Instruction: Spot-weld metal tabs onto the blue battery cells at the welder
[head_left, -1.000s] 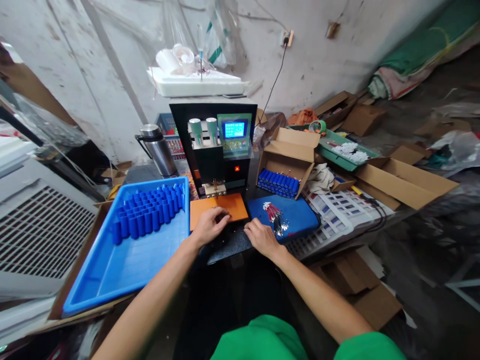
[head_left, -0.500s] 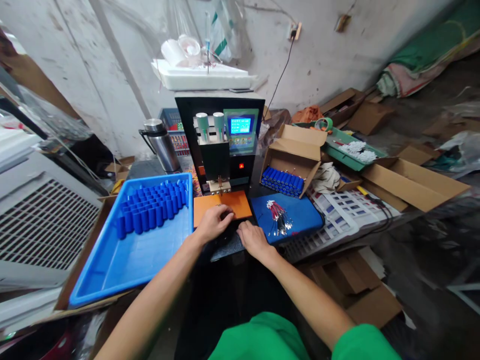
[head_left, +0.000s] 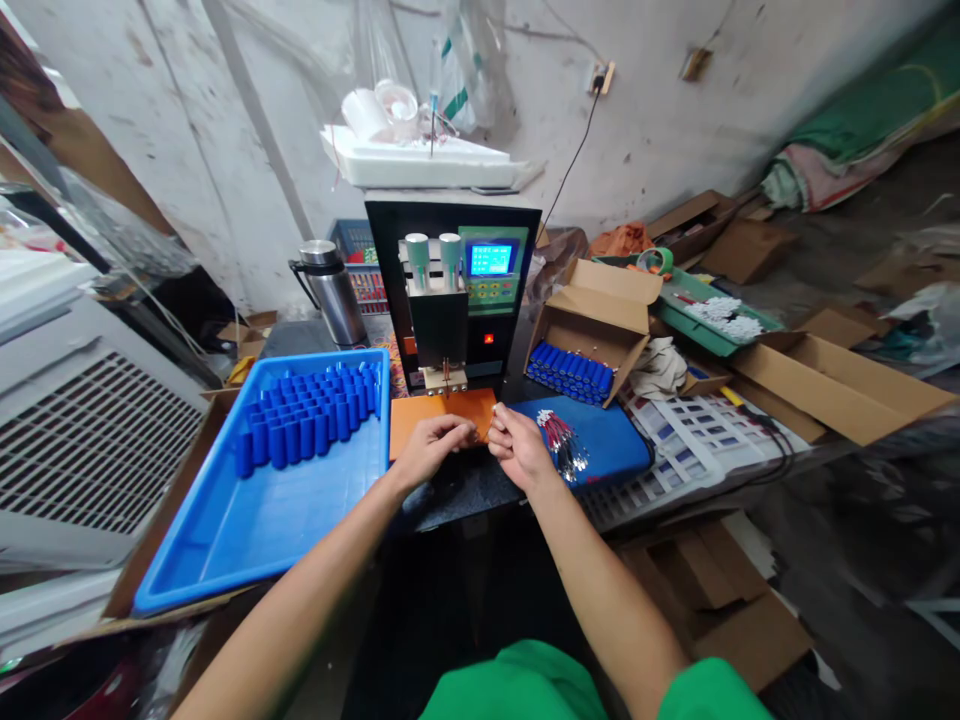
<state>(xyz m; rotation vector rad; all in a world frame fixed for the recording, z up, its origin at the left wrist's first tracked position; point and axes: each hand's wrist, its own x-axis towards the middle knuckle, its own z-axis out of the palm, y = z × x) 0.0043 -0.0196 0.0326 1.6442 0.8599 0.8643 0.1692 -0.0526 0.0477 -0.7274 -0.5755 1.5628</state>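
My left hand is closed over the front of the orange block, its thumb and forefinger pinched together; what lies between them, if anything, is too small to make out. Close beside it, my right hand is raised at the block's right edge, pinching a small white-tipped piece. Directly behind the hands stands a black spot welder with two electrode pins above the block. Right of my right hand, a bundle of red and black wire leads with white connectors lies on a blue pad.
At left, a blue tray holds rows of blue cylindrical cells. A cardboard box at right holds more blue cells. A steel flask stands behind the tray. A green tray with white pieces sits farther right.
My right hand has risen from the table edge to the block's right edge and now pinches a small white-tipped piece. My left hand has shifted slightly; its fingertips are closer to the right hand.
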